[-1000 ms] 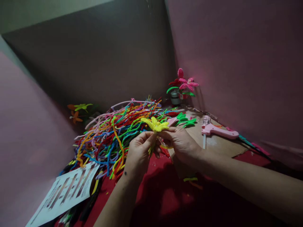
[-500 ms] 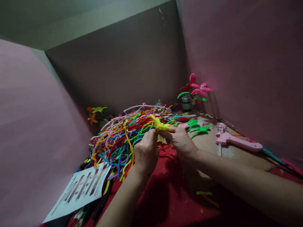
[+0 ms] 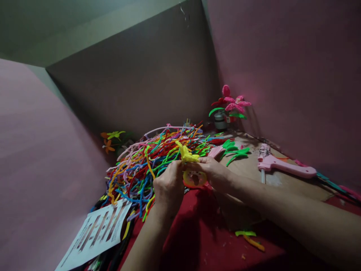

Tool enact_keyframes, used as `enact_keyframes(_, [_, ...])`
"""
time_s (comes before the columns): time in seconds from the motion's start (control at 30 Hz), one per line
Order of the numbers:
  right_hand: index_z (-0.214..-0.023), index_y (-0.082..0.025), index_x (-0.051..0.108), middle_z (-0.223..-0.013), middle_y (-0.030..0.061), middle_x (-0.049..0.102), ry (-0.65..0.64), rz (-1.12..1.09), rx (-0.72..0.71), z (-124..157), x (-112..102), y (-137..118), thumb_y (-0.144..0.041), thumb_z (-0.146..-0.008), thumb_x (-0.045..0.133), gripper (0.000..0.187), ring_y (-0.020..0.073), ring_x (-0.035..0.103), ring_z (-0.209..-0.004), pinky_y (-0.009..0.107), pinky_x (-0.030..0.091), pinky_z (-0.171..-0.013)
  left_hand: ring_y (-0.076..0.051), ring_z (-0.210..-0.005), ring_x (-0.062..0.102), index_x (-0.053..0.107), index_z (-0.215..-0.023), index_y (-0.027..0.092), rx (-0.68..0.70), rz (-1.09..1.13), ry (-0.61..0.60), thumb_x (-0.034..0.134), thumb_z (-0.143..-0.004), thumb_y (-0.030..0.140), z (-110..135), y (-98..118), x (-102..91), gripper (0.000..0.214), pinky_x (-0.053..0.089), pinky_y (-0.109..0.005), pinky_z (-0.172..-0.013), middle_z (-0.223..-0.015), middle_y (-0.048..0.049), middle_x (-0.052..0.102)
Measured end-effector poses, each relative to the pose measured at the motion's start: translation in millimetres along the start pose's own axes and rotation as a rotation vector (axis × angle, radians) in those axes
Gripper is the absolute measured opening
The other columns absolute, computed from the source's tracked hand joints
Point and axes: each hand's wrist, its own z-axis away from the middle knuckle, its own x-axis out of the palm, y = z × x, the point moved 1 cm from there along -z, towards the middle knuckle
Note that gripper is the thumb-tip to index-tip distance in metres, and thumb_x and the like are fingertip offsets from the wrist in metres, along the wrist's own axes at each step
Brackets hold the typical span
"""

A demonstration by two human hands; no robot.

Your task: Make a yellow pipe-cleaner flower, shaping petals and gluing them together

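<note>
A yellow pipe-cleaner flower (image 3: 187, 154) is held between my two hands, its fuzzy petals pointing up and to the right. My left hand (image 3: 169, 184) is closed at its lower left side, fingertips pinched near the base. From the right, my right hand (image 3: 213, 171) pinches it with thumb and fingers. What lies right between the fingertips is hidden. Just below them shows a round yellow-and-pink item with a face-like print (image 3: 194, 178). Behind the hands spreads a big heap of coloured pipe cleaners (image 3: 141, 165).
A pink glue gun (image 3: 287, 167) lies on a brown board (image 3: 296, 188) at right, near green pipe-cleaner leaves (image 3: 237, 152). Pink flowers (image 3: 238, 104) stand at the back. A printed sheet (image 3: 96, 233) lies at left. Yellow and orange scraps (image 3: 254, 244) are on the red cloth (image 3: 208, 233).
The hands have shifted slightly down and left, and the yellow flower has tipped more upright. The round printed item below them now shows more fully. The whole view has shifted a little.
</note>
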Motion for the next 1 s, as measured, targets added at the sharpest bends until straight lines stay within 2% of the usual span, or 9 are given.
enact_keyframes(0.1, [-0.059, -0.012, 0.065, -0.049, -0.0019, 0.051, -0.018, -0.016, 0.050, 1.1, -0.5, 1.9, -0.039, -0.053, 0.074, 0.029, 0.0072, 0.042, -0.046, 0.023, 0.031, -0.048, -0.008, -0.060, 0.057, 0.052, -0.085, 0.017, -0.002, 0.018, -0.017, 0.044, -0.084, 0.019, 0.7, 0.0, -1.7, 0.009, 0.037, -0.016, -0.053, -0.069, 0.0003, 0.059])
enact_keyframes(0.23, [-0.061, -0.011, 0.065, -0.050, -0.0026, 0.049, 0.055, 0.052, -0.045, 6.7, 2.2, -0.2, -0.041, -0.057, 0.070, 0.030, 0.0059, 0.039, -0.043, 0.022, 0.028, -0.046, -0.010, -0.061, 0.057, 0.052, -0.084, 0.016, -0.047, 0.032, -0.036, 0.042, -0.083, 0.017, 1.0, 3.2, -1.3, 0.010, 0.037, -0.017, -0.055, -0.068, -0.0006, 0.059])
enact_keyframes(0.33, [-0.059, -0.012, 0.064, -0.053, -0.0030, 0.046, 0.173, 0.175, -0.133, 10.5, 3.3, -2.1, -0.042, -0.061, 0.067, 0.030, 0.0051, 0.034, -0.043, 0.023, 0.025, -0.044, -0.008, -0.051, 0.050, 0.051, -0.077, 0.017, -0.202, 0.124, -0.071, 0.045, -0.081, 0.019, -0.3, 7.0, -1.4, 0.008, 0.035, -0.018, -0.050, -0.060, 0.0020, 0.054])
enact_keyframes(0.4, [-0.055, -0.014, 0.062, -0.057, -0.0017, 0.046, 0.230, 0.304, -0.229, 11.7, 2.8, -2.8, -0.041, -0.066, 0.063, 0.029, 0.0074, 0.038, -0.049, 0.024, 0.028, -0.048, -0.007, -0.047, 0.045, 0.051, -0.074, 0.017, -0.335, 0.218, -0.113, 0.047, -0.080, 0.022, -1.7, 9.6, -2.2, 0.009, 0.033, -0.018, -0.048, -0.056, 0.0037, 0.050])
enact_keyframes(0.5, [-0.053, -0.016, 0.062, -0.062, -0.0002, 0.047, 0.277, 0.508, -0.381, 12.1, 0.8, -2.2, -0.034, -0.072, 0.058, 0.026, 0.0121, 0.043, -0.065, 0.026, 0.033, -0.060, -0.006, -0.046, 0.040, 0.051, -0.072, 0.017, -0.525, 0.442, -0.188, 0.049, -0.080, 0.027, -3.5, 12.5, -3.1, 0.012, 0.032, -0.017, -0.045, -0.053, 0.0047, 0.047])
enact_keyframes(0.57, [-0.056, -0.017, 0.063, -0.064, -0.0001, 0.047, 0.302, 0.576, -0.407, 12.0, -0.5, -0.8, -0.030, -0.073, 0.057, 0.022, 0.0131, 0.043, -0.069, 0.027, 0.034, -0.065, -0.006, -0.045, 0.038, 0.050, -0.070, 0.017, -0.638, 0.638, -0.232, 0.050, -0.079, 0.029, -4.1, 13.9, -3.3, 0.015, 0.031, -0.016, -0.043, -0.053, 0.0052, 0.045])
enact_keyframes(0.67, [-0.063, -0.018, 0.066, -0.067, -0.0008, 0.047, 0.313, 0.501, -0.378, 11.8, -0.6, 1.3, -0.026, -0.072, 0.058, 0.014, 0.0124, 0.044, -0.069, 0.027, 0.034, -0.066, -0.004, -0.037, 0.035, 0.048, -0.067, 0.017, -0.805, 0.923, -0.312, 0.051, -0.078, 0.031, -4.5, 15.4, -3.4, 0.018, 0.027, -0.015, -0.035, -0.049, 0.0064, 0.043])
enact_keyframes(0.77, [-0.060, -0.017, 0.065, -0.065, -0.0013, 0.047, 0.274, 0.328, -0.311, 12.0, 2.1, 1.6, -0.028, -0.069, 0.061, 0.015, 0.0107, 0.041, -0.063, 0.026, 0.032, -0.060, -0.003, -0.029, 0.032, 0.047, -0.067, 0.016, -0.949, 1.160, -0.393, 0.054, -0.076, 0.033, -4.6, 15.6, -3.5, 0.021, 0.022, -0.014, -0.028, -0.045, 0.0068, 0.044])
enact_keyframes(1.0, [-0.058, -0.012, 0.063, -0.052, -0.0023, 0.051, 0.118, -0.060, -0.086, 13.3, 6.5, -2.4, -0.033, -0.059, 0.070, 0.022, 0.0064, 0.038, -0.049, 0.023, 0.026, -0.050, -0.002, -0.030, 0.035, 0.051, -0.072, 0.014, -1.032, 1.652, -0.436, 0.062, -0.071, 0.029, 0.4, 6.8, 6.5, 0.018, 0.032, -0.014, -0.027, -0.049, 0.0061, 0.047])
